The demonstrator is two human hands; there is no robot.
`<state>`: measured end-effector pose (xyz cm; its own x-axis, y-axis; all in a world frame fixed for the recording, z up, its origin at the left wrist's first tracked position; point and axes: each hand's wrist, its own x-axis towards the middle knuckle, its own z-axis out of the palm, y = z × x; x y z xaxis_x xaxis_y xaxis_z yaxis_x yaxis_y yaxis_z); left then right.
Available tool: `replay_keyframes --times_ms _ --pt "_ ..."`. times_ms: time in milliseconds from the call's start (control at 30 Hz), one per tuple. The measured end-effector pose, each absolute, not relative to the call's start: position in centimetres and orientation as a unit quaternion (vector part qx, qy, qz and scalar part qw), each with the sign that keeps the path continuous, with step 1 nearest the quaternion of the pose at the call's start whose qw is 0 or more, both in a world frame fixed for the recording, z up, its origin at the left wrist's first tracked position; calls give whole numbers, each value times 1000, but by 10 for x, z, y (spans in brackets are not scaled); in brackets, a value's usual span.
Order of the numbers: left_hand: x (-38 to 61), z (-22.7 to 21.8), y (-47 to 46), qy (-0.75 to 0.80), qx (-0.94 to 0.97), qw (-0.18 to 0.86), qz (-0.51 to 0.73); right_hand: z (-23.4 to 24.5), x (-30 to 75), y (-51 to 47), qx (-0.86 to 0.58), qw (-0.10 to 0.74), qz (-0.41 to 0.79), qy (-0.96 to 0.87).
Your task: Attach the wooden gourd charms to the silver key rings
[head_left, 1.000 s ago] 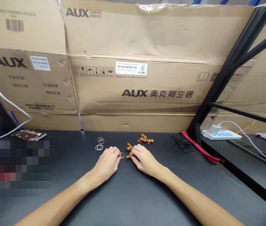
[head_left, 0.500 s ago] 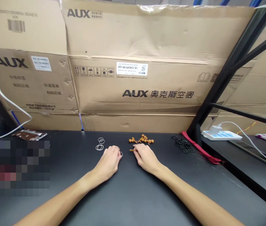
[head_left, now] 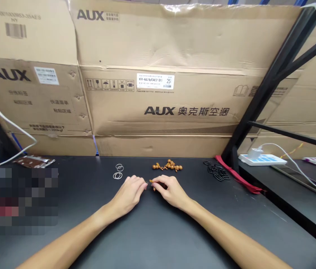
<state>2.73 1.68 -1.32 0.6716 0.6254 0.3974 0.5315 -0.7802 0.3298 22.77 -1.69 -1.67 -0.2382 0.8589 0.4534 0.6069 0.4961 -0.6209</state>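
My left hand (head_left: 128, 195) rests on the black table with its fingertips pinched together, and a small metal ring sits mostly hidden in them. My right hand (head_left: 171, 192) pinches a short string of small wooden beads (head_left: 152, 185), which hangs just past its fingertips. The two hands nearly meet at the fingertips. A larger cluster of brown wooden beads (head_left: 169, 166) lies beyond my right hand. Several loose metal rings (head_left: 118, 172) lie on the table beyond my left hand.
A heap of black plastic rings (head_left: 216, 172) and a red strap (head_left: 238, 179) lie to the right. A foil packet (head_left: 34, 161) lies at the far left, by a blurred patch. Large AUX cardboard boxes (head_left: 158, 93) stand behind the table, with a black metal rack (head_left: 272, 86) and a white power strip (head_left: 262, 160) at right.
My hands have moved closer together. The small beads now sit between them, and the ring no longer shows clearly at my left fingertips.
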Motion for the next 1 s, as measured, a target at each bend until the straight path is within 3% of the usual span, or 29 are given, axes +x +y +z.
replay_keyframes --times_ms 333,767,1000 --pt "30 -7 14 313 909 106 252 -13 221 -22 -442 432 355 -701" --pt "28 -5 13 296 905 159 260 -12 223 -19 -459 433 340 -697" --pt "29 -4 12 320 897 159 259 -13 224 -18 -441 445 393 -674"
